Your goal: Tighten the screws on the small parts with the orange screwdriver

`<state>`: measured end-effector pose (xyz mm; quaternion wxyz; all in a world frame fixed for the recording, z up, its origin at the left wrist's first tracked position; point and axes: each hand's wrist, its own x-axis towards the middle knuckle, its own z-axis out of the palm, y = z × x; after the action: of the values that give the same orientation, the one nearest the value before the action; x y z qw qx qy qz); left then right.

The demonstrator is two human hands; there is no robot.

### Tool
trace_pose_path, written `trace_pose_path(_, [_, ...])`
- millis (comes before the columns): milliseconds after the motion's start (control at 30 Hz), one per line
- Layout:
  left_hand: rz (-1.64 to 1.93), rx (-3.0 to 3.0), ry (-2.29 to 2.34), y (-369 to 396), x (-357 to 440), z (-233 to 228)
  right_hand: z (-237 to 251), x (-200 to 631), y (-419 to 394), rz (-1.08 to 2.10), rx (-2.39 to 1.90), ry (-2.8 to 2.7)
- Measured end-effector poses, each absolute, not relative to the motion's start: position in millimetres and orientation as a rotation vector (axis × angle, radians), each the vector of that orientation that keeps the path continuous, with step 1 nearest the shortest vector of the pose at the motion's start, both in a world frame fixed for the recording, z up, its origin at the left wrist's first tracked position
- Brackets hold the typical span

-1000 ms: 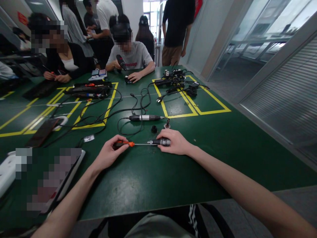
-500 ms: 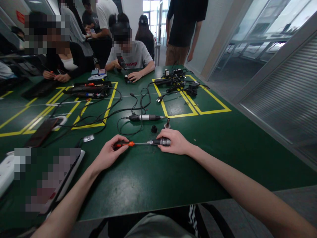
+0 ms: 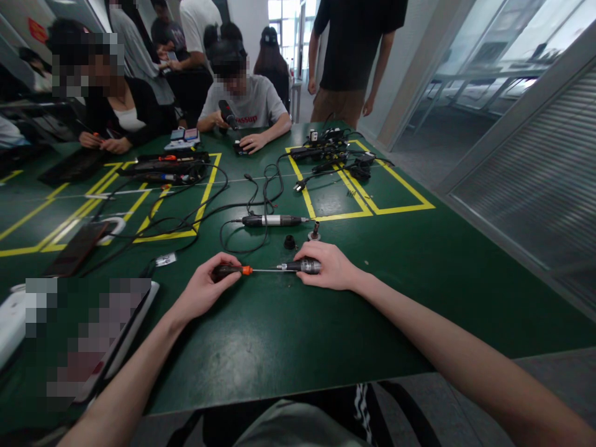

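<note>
Screwdriver (image 3: 242, 270) lay flat on the table (image 3: 279, 335), left hand (image 3: 205, 288) pinching its handle, tip at three o'clock entering the cylinder (image 3: 305, 267) clasped by right hand (image 3: 328, 267); shaft should stay level and aligned.

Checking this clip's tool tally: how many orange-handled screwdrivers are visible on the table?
2: one screwdriver in the left hand, one far screwdriver by the black tray. Others may hide among cables.

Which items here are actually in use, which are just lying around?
In use:
left hand on orange-handled screwdriver
right hand on dark cylindrical part

Lying about:
corded pen tool
small black cap
phone
cable tangle
</note>
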<state>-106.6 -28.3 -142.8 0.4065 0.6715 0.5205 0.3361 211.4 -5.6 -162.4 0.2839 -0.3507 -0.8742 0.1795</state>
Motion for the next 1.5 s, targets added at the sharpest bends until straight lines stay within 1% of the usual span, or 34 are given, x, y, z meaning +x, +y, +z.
trace_pose_path(233, [0.878, 1.662, 1.391, -28.3, -98.8, -141.3, -162.6, 211.6, -5.5, 0.484, -0.928, -2.333])
trace_pose_path(1167, [0.862, 1.698, 1.333, -27.2, -105.4, -141.3, -161.8, 211.9, -5.2, 0.491, -0.922, -2.335])
trace_pose_path(1333, [0.913, 1.688, 1.382, -26.9, -101.0, -144.3, -162.4, 211.9, -5.3, 0.486, -0.932, -2.335])
trace_pose_path(1500, [0.885, 1.678, 1.400, -28.4, -97.7, -143.0, -163.6, 212.1, -5.2, 0.477, -0.929, -2.335])
